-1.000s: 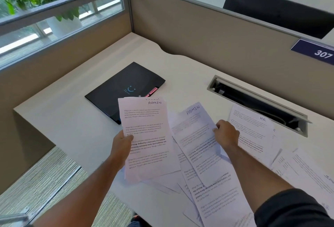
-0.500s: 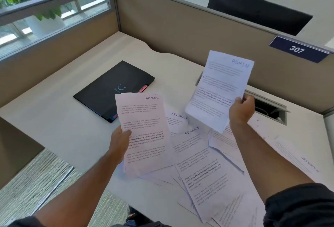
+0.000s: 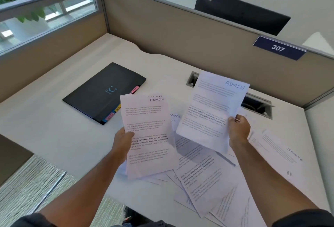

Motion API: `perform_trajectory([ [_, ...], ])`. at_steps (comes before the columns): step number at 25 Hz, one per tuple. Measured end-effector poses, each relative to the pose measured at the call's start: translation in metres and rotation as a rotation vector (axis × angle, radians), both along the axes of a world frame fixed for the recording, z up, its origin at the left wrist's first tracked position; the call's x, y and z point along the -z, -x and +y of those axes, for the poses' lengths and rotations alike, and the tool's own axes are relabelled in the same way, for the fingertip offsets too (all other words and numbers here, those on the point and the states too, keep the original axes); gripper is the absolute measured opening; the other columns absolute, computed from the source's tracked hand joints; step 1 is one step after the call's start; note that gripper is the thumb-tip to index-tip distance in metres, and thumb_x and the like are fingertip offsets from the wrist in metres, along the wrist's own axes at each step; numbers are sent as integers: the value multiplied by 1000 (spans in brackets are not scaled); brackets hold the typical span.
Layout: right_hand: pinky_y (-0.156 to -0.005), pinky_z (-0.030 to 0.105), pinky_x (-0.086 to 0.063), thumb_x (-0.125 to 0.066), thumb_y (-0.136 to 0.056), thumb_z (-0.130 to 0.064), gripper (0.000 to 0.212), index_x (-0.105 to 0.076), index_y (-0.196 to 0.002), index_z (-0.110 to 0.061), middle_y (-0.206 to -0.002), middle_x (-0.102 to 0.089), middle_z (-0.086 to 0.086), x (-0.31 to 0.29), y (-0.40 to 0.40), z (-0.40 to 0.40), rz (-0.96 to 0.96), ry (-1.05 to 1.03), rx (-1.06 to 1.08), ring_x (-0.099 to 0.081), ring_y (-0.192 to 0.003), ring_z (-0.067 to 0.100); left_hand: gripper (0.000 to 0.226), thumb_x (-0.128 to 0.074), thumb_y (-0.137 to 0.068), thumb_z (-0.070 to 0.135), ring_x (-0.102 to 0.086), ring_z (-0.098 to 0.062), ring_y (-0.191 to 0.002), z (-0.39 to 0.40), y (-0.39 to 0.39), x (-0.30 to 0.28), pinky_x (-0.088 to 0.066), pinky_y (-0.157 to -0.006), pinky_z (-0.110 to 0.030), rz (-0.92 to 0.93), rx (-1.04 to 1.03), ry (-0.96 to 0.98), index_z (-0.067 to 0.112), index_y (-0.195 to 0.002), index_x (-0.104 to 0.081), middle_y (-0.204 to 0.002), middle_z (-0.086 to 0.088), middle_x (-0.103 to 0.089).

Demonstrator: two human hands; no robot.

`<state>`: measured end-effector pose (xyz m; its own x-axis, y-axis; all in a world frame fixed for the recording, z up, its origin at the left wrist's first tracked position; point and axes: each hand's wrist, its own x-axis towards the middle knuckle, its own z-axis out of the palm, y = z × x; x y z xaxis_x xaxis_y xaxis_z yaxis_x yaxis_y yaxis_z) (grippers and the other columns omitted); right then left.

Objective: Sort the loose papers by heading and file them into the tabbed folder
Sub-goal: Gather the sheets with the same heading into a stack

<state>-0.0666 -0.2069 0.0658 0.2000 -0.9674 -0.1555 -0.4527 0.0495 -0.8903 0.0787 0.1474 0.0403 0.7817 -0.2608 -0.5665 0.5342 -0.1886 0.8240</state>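
My left hand (image 3: 122, 140) grips the left edge of a small stack of sheets headed ADMIN (image 3: 147, 136), held above the desk. My right hand (image 3: 238, 130) pinches the lower right edge of a single ADMIN sheet (image 3: 211, 111), raised just right of the stack and apart from it. Below both, loose printed papers (image 3: 204, 178) lie fanned over the desk; one shows part of FINANCE, others read SPORTS (image 3: 282, 152) and HR. The black tabbed folder (image 3: 103, 93) lies shut at the left, with pink, yellow and blue tabs poking from its right edge.
The white desk (image 3: 54, 127) is boxed in by beige partitions at the back and left. A cable slot (image 3: 256, 103) opens in the desk behind the raised sheet. A dark monitor back and a blue sign reading 307 sit above the partition. Carpet lies lower left.
My right hand picked an ADMIN sheet off the pile, raised it high, and has now lowered it leftward toward the stack in my left hand. The left hand has hardly moved.
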Motion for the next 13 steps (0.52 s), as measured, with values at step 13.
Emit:
perform_trajectory([
  [13, -85, 39, -57, -60, -98, -12, 11, -69, -104, -14, -100, -72, 2, 40, -23, 106, 100, -151, -400, -69, -96, 25, 28, -45, -102, 8, -72, -27, -92, 1, 1, -5, -57, -67, -40, -42, 48, -64, 29, -104, -64, -103, -2, -74],
])
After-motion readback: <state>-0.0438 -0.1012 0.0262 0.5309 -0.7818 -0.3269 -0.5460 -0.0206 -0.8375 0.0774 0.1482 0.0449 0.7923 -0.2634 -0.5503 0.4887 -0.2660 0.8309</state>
